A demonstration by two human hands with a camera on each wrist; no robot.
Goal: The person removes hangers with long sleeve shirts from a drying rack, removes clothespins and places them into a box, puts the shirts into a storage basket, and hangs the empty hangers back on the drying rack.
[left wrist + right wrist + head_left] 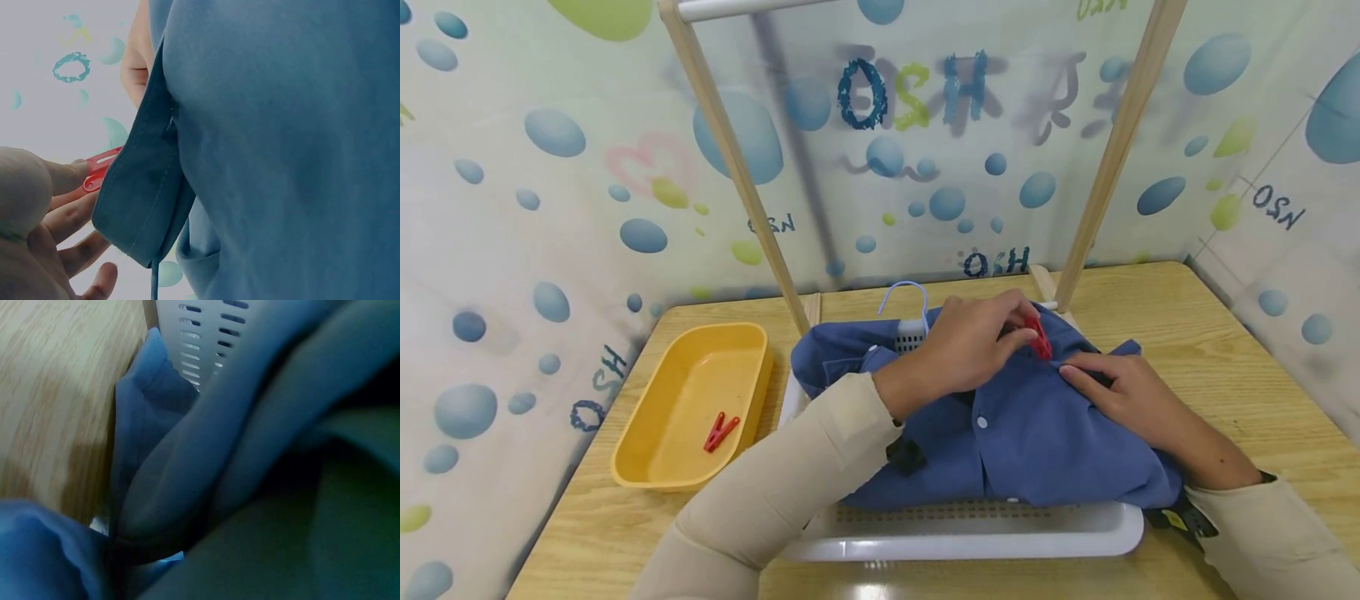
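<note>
A blue button-up shirt (1045, 433) lies bunched over a white slotted basket (970, 542), a light-blue hanger (904, 286) showing its hook at the collar. My left hand (962, 346) pinches a red clothespin (1039, 337) between thumb and fingers, just above the cloth. In the left wrist view that clothespin (99, 169) meets the edge of a shirt flap (140, 181). Beside it, my right hand (1123, 396) pinches the shirt between thumb and forefinger. The right wrist view holds mostly shirt folds (181, 456), which hide the right hand there.
On the left stands a yellow basin (677, 392) with a red clothespin (721, 432) inside. Behind the basket rise two wooden posts (1108, 167) joined by a white bar (737, 7). Wooden table (1217, 350) surrounds these, backed by a patterned wall covering.
</note>
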